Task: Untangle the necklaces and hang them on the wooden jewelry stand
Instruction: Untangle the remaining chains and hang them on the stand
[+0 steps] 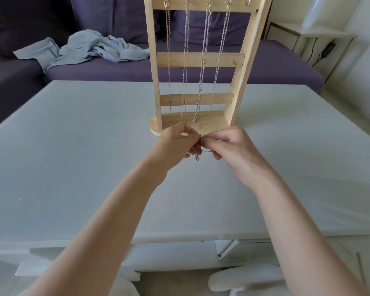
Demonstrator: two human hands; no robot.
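Note:
A wooden jewelry stand [201, 59] rises at the back middle of the grey table [73, 157]. Several thin chain necklaces [203, 67] hang from hooks on its top bar and reach down to its base. Just in front of the base, my left hand [175, 144] and my right hand [229, 150] meet and pinch a thin silver necklace [202, 151] between their fingertips. Its small clasp [197, 158] dangles below the fingers. Most of this chain is hidden inside the hands.
A purple sofa [265, 67] runs behind the table, with a crumpled light blue cloth [88, 49] on its seat. A white side table [320, 37] with a black cable stands at the right. White furniture [244, 276] sits below the table's near edge.

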